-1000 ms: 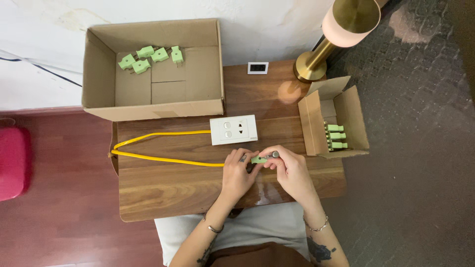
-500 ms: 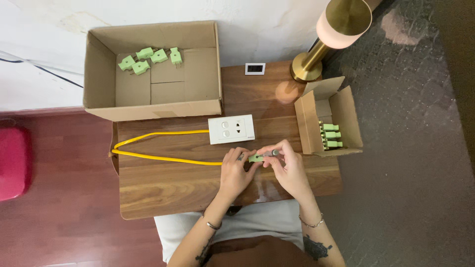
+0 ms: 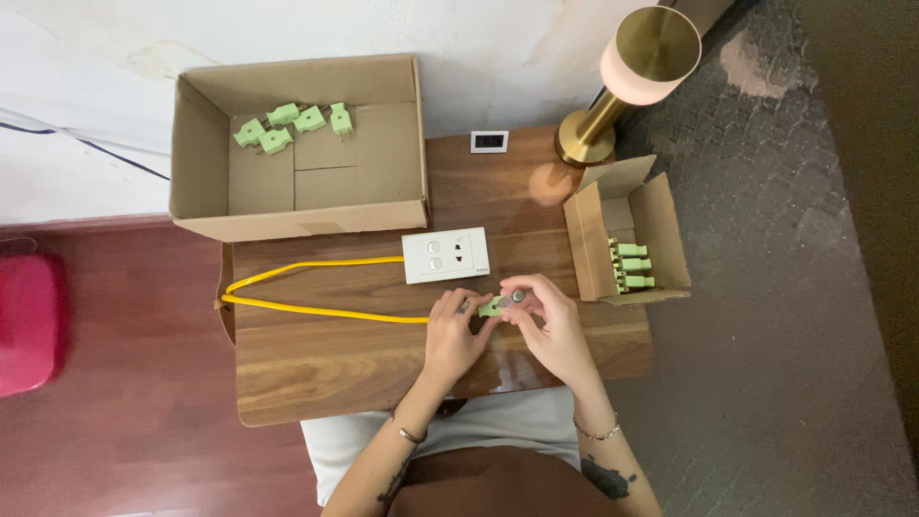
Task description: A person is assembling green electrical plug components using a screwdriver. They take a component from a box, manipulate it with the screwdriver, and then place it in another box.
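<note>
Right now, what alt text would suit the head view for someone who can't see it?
Both hands, left and right, hold a green plug on a yellow cable over a wooden table. A white socket lies beside it, between two boxes of green plugs.

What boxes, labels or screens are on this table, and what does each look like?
Large cardboard box: table's back left, open, brown, holding loose green plugs.
Small cardboard box: right edge, open, brown, green plugs in a row.
Small tag: table's back edge by the lamp base, white rectangle, dark centre.
</note>
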